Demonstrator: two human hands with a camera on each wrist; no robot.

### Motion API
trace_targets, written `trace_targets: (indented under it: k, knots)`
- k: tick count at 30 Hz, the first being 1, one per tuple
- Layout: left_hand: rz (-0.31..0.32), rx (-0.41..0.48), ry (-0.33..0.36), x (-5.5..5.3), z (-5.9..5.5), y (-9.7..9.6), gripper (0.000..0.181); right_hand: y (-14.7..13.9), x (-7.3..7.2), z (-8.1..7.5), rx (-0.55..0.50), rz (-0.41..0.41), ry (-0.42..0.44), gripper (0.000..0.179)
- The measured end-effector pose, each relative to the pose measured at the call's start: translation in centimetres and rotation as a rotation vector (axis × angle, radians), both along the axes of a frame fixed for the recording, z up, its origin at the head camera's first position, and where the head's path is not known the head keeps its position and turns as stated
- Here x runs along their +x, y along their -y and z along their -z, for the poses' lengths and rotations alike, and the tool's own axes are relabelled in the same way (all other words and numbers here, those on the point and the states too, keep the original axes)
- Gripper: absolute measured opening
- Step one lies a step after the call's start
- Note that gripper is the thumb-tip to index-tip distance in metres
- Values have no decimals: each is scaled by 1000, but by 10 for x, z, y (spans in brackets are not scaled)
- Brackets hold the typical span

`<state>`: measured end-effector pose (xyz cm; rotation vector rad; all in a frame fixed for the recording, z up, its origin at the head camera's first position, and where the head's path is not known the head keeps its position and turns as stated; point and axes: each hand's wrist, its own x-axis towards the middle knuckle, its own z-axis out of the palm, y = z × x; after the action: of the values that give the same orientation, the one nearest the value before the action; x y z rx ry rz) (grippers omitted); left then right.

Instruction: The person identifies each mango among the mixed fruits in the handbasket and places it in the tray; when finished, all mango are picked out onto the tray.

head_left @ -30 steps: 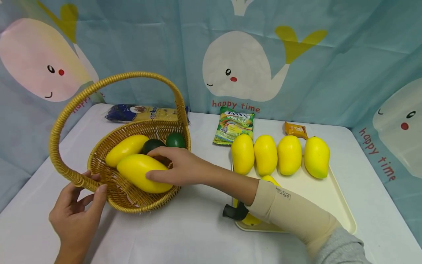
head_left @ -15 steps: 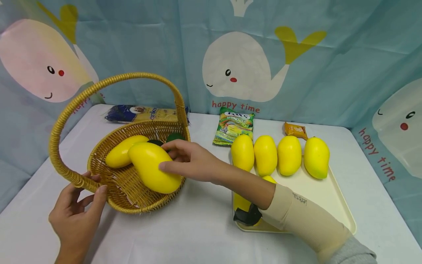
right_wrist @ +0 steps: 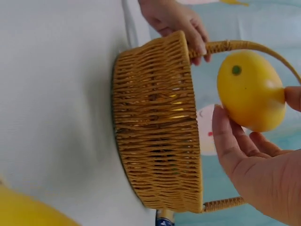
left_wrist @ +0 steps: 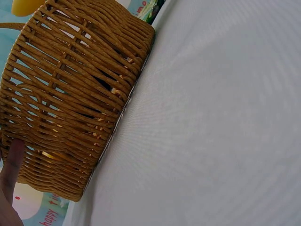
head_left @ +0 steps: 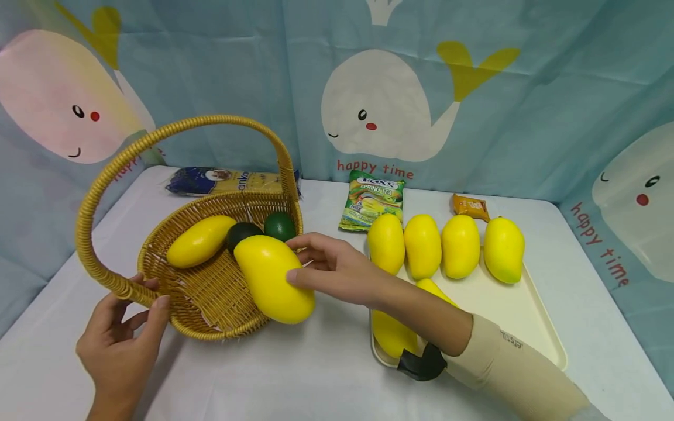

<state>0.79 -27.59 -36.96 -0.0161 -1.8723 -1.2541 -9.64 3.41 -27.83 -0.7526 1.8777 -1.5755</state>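
My right hand (head_left: 337, 270) pinches a yellow mango (head_left: 275, 280) between thumb and fingers, over the right front rim of the wicker basket (head_left: 210, 336). In the right wrist view the mango (right_wrist: 251, 92) hangs above the rim, a green spot on its end. With my left hand (head_left: 123, 339) I grip the foot of the basket's handle at the near left, thumb on the rim. Inside the basket lie another yellow mango (head_left: 200, 241), a blackish round fruit (head_left: 244, 234) and a dark green one (head_left: 279, 226). One left finger (left_wrist: 14, 157) shows against the weave in the left wrist view.
A cream tray (head_left: 547, 327) on the right bears several mangoes, partly hidden by my right forearm. Behind it lie a green candy bag (head_left: 372, 202) and a small orange packet (head_left: 470, 207). A blue-and-yellow package (head_left: 205, 180) lies behind the basket.
My right hand has lifted the mango out from among the basket's fruit and moved it right, toward the near rim. The left hand keeps its place on the handle.
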Motion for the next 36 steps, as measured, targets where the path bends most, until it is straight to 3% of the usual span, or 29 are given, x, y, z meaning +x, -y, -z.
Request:
trace_targets:
  k: [9, 22, 30, 36]
  knots:
    - [12, 6, -4, -1, 0, 1, 43, -36, 4, -4, 0, 43, 53, 47]
    - [4, 8, -1, -1, 1, 0, 43, -95, 10, -4, 52, 167, 44, 51]
    - [4, 8, -12, -1, 1, 1, 43, -139, 16, -2, 108, 255, -21, 49]
    - [-1, -5, 1, 0, 0, 1, 44, -181, 25, 10, 102, 340, -87, 44]
